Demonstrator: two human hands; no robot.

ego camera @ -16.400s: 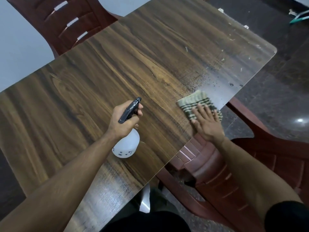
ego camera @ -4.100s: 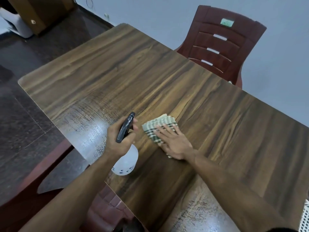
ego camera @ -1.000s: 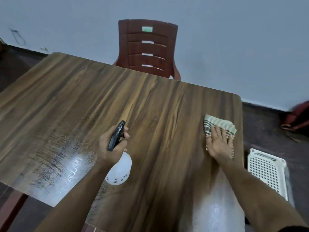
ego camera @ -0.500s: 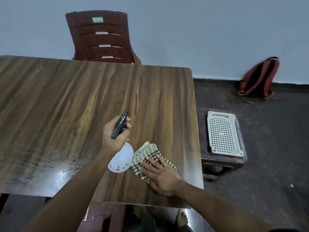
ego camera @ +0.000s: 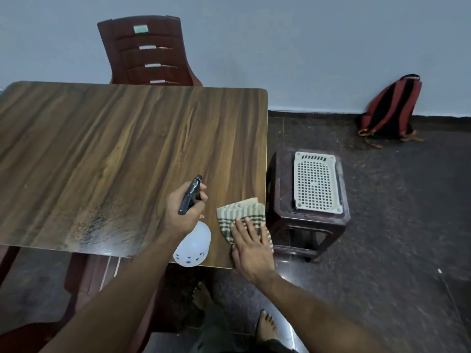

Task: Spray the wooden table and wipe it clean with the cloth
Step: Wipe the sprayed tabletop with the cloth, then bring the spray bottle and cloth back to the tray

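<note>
The wooden table (ego camera: 122, 149) fills the left half of the head view, with a wet sheen near its front edge. My left hand (ego camera: 182, 212) grips the white spray bottle (ego camera: 193, 244) by its black trigger head, just above the table's front right area. My right hand (ego camera: 251, 247) lies flat, fingers spread, pressing the green-and-cream checked cloth (ego camera: 240, 212) onto the table's front right corner. The hand covers the near part of the cloth.
A dark red plastic chair (ego camera: 147, 52) stands behind the table against the wall. Right of the table is a dark stool (ego camera: 280, 189) carrying a white perforated tray (ego camera: 316, 184). A red-and-black backpack (ego camera: 390, 108) leans on the wall. Another chair (ego camera: 89, 276) sits under the front edge.
My right hand has slid the cloth rightward to the table's right edge near the front corner. The left hand with the bottle stays beside it.
</note>
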